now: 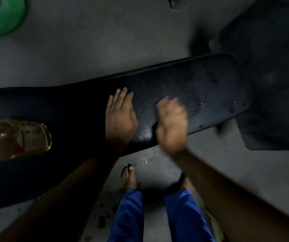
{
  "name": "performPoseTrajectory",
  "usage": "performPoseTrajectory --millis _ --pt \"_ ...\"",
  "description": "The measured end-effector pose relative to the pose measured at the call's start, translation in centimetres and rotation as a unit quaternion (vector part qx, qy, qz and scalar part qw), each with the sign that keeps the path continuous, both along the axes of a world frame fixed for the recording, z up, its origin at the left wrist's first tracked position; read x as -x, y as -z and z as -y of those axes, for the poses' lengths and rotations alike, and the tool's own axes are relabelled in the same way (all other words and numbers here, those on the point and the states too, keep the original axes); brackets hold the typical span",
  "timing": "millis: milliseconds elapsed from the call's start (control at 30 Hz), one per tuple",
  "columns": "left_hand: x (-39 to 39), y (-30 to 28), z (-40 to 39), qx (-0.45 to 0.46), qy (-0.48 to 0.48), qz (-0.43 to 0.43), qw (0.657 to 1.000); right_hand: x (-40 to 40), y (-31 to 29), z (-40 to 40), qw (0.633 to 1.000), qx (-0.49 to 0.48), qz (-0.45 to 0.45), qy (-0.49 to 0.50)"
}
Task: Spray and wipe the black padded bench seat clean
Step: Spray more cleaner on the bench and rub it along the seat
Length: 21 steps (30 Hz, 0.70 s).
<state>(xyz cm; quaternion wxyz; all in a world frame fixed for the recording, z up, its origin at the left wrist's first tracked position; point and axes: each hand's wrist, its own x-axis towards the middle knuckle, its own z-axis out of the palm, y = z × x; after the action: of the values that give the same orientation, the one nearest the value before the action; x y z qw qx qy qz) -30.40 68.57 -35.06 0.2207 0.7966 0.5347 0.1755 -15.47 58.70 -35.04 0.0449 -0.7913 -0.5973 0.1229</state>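
Here, two hands rest on one black bench seat [183,91]: left hand [120,117] flat with fingers spread, right hand [172,124] blurred, its grip unclear.

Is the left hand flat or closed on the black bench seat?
Flat: the left hand lies palm-down, fingers extended, on the black padded bench seat.

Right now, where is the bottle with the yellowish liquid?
In the head view, the bottle lies at the far left on the black padded bench seat, left of the flat left hand, with the blurred right hand further right.
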Motion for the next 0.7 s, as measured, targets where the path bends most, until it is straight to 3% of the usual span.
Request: performPoseTrajectory --millis 67,100,133,200,267,300,333,400,433,467,533,567,600,667,700 --pt "-1.5 -0.2 -0.3 -0.001 -0.002 0.01 1.0 2.2 -0.9 3.6 0.977 0.029 -0.056 -0.204" --pt "-2.2 -0.2 -0.2 0.0 0.006 0.012 1.0 0.0 -0.9 3.6 0.96 0.022 -0.06 -0.271" --pt "-2.8 -0.1 -0.2 -0.001 0.017 0.011 1.0 -3.3 -0.7 2.7 0.961 0.005 -0.019 -0.276" --pt "-3.8 0.4 -0.1 -0.006 0.019 0.004 1.0 -9.7 -0.7 -0.7 0.996 -0.036 -0.002 -0.084" --pt "-4.6 0.8 0.3 -0.004 -0.001 -0.004 1.0 -9.3 -0.6 -1.2 0.997 0.003 0.002 0.074" --pt "-5.2 0.7 0.3 -0.003 -0.004 -0.009 1.0 -6.7 -0.1 0.1 0.999 0.02 0.011 0.048" --pt "-6.0 0.5 0.4 -0.003 -0.001 -0.012 1.0 -4.3 0.2 2.4 0.999 0.021 -0.002 -0.05" --pt "-7.3 0.4 0.3 0.002 0.011 -0.011 1.0 -4.1 0.0 5.3 0.962 0.037 -0.052 -0.267" --pt "-7.8 0.6 0.2 0.003 0.018 -0.011 1.0 -6.7 0.2 5.0 0.944 0.025 -0.02 -0.327" --pt "-8.1 0.9 0.0 -0.001 0.023 -0.017 1.0 -9.9 0.7 3.6 0.95 0.013 0.018 -0.311" --pt "-8.4 1.8 0.0 -0.023 0.024 -0.043 0.999 -14.1 0.5 -0.4 0.995 -0.035 -0.015 -0.088" --pt "-8.4 2.0 0.2 -0.027 0.017 -0.054 0.998 -13.8 0.4 -1.4 0.999 -0.026 -0.039 0.019" --pt "-8.5 1.9 0.4 -0.029 0.01 -0.059 0.998 -11.9 0.3 -1.5 0.998 0.003 -0.026 0.055" --pt "-9.1 1.2 0.2 -0.045 0.003 -0.044 0.998 -7.3 0.0 1.0 0.989 0.009 -0.044 -0.141" --pt "-9.1 1.0 -0.3 -0.05 -0.004 -0.033 0.998 -6.8 -0.3 2.0 0.964 0.012 -0.073 -0.255"
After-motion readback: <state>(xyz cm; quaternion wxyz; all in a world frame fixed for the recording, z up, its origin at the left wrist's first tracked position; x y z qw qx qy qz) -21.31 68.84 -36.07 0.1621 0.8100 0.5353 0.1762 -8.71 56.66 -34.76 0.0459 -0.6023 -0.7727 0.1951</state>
